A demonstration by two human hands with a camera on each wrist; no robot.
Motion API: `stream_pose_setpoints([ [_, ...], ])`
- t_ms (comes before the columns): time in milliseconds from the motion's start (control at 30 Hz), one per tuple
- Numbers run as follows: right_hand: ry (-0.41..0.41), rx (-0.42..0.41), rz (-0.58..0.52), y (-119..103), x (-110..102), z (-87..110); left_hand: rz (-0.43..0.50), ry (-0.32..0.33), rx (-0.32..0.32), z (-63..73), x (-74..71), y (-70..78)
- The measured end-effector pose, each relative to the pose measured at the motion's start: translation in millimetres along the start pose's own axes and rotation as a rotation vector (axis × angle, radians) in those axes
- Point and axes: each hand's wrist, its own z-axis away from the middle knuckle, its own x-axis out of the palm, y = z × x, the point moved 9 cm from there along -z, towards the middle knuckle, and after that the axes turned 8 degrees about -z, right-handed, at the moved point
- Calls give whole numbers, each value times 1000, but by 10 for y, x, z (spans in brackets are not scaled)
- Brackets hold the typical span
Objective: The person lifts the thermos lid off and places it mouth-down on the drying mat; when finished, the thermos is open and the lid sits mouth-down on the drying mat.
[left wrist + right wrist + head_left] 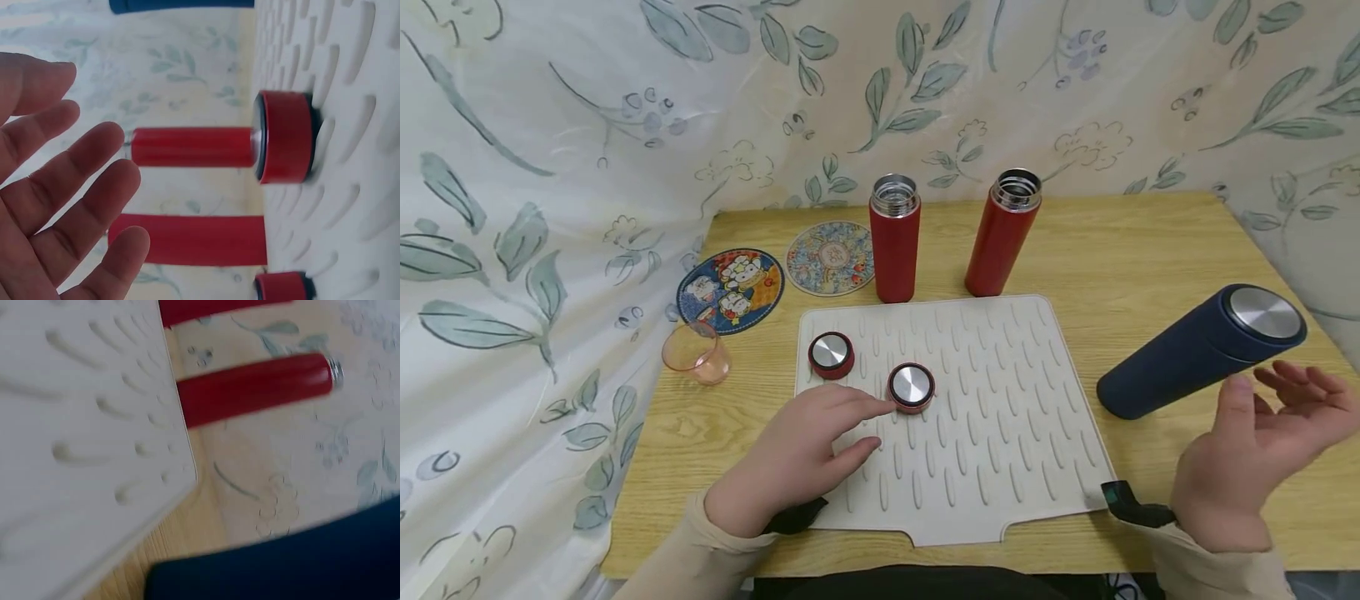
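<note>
Two bare hands at a wooden table (pixel 1157 258), seen from the head and from both wrists. The left hand (pixel 808 437) lay palm down above a white ridged mat (pixel 1022 442), its fingers loosely extended and holding nothing; in the left wrist view a gap separated the fingers from the nearer lid (pixel 912 386). This lid, red with a silver top, sat on the mat just beyond the forefinger. A second, matching lid (pixel 831 351) sat farther back and to the left, near the mat's left edge. The right hand (pixel 1243 454) was held palm upward to the right of the mat, its fingers relaxed and gripping nothing. Its thumb came close to the dark blue bottle (pixel 1187 362), which stood upright on the table with its silver-topped cap on; whether thumb and bottle touched could not be told. Behind the mat stood two uncapped bottles, the left red bottle (pixel 896 254) and the right red bottle (pixel 1000 250), with bare metal necks. A pale patterned coaster (pixel 827 258), a dark blue coaster (pixel 730 292) and a pink glass (pixel 709 362) occupied the table's left side. Leaf-printed cloth (pixel 925 125) formed the background.
</note>
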Motion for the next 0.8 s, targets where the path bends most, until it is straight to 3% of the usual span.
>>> stream_pose_setpoints([
  [100,-91,179,-173,224,2,-101,-5,46,3,66,-77,-34],
  [133,-114,238,-185,292,1,-103,-5,58,4,83,-99,-43],
  [267,-169,371,-71,474,-4,-67,-7,90,9,141,-159,-75],
  [433,-142,344,-6,522,19,-59,-8,111,2,207,-195,-114],
  [567,-134,284,98,427,96,-12,-1,117,-6,257,-195,-133],
  [700,-222,175,275,218,323,74,7,110,-12,257,-175,-142],
  [800,-323,98,323,49,584,150,4,107,-8,215,-178,-137],
])
